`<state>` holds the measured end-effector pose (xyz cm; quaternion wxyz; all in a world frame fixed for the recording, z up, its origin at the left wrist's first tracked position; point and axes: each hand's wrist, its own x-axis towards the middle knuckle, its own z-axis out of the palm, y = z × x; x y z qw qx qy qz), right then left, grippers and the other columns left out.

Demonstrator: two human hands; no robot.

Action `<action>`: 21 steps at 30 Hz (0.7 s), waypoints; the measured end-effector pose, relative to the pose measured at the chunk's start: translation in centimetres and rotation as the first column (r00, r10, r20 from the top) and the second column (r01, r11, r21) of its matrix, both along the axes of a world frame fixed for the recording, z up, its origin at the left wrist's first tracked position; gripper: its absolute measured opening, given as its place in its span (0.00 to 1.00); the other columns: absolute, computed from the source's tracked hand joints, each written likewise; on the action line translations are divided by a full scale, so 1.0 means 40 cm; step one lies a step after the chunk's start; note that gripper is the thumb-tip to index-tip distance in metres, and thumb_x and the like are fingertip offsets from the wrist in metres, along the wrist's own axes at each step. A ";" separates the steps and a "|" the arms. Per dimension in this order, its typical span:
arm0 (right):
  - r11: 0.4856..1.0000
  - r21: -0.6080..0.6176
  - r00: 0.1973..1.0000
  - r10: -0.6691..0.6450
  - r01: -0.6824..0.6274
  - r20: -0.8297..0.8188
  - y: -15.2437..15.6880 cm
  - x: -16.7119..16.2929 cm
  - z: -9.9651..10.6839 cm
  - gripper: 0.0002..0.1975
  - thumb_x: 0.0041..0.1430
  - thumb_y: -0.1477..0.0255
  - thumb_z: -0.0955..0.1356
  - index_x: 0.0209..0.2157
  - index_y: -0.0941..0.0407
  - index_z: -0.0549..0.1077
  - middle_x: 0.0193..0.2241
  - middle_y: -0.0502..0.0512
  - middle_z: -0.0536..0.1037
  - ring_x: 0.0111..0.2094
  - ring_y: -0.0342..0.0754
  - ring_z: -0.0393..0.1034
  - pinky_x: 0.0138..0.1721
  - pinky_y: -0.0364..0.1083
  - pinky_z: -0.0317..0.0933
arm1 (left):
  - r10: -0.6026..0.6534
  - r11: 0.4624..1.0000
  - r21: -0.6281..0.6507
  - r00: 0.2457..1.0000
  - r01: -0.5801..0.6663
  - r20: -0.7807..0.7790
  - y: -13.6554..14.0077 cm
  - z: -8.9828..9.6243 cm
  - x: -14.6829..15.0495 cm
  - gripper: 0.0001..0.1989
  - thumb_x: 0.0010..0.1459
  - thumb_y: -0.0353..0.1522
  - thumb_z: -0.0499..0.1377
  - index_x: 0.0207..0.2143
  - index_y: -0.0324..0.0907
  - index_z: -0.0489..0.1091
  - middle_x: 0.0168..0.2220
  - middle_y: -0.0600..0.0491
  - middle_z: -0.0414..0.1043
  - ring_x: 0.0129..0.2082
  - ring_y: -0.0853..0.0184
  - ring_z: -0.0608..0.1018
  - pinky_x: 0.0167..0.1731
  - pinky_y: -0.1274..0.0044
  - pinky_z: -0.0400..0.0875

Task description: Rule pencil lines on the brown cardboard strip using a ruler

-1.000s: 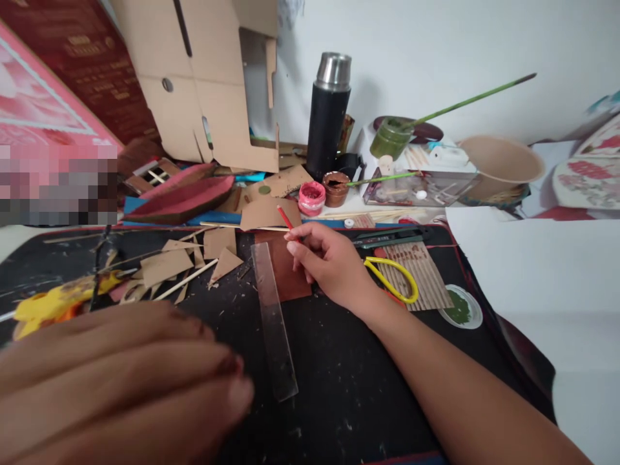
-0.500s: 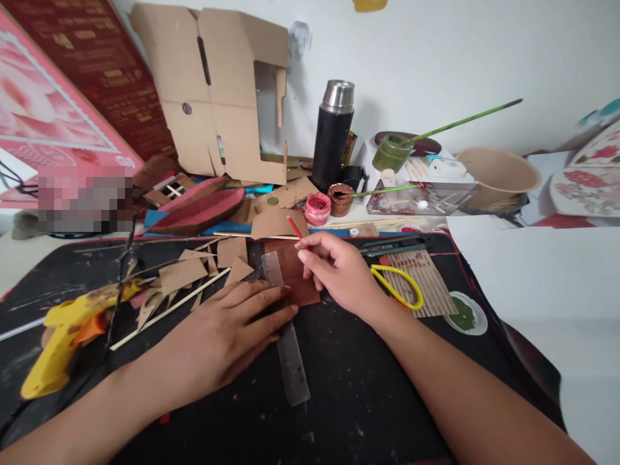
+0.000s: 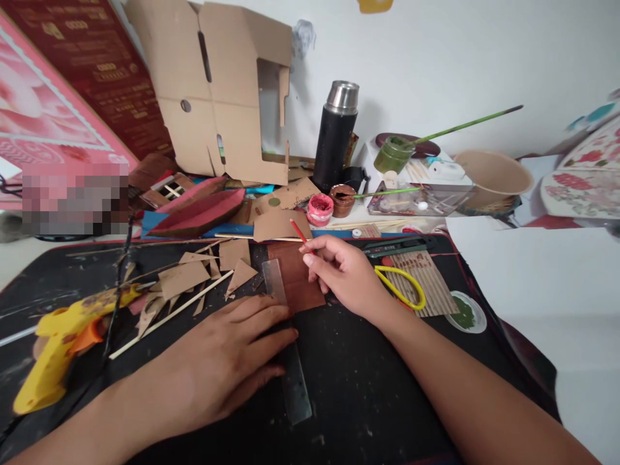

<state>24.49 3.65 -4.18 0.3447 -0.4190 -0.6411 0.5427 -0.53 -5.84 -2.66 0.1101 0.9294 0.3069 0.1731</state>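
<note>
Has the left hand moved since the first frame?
Yes: the left hand moved right relative to the yellow glue gun, partly hidden behind it earlier, and now covers part of the clear ruler.

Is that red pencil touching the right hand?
Touching: the head view shows the red pencil pinched in the right hand, one end poking out.
</note>
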 end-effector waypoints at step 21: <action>0.995 0.100 0.991 -0.017 0.003 0.132 -0.006 -0.002 -0.004 0.09 0.72 0.63 0.70 0.48 0.52 0.78 0.29 0.48 0.77 0.29 0.48 0.72 0.31 0.47 0.63 | -0.090 0.982 0.170 0.995 0.080 0.052 -0.013 0.011 -0.005 0.15 0.77 0.26 0.51 0.51 0.41 0.78 0.54 0.45 0.83 0.60 0.57 0.79 0.65 0.66 0.75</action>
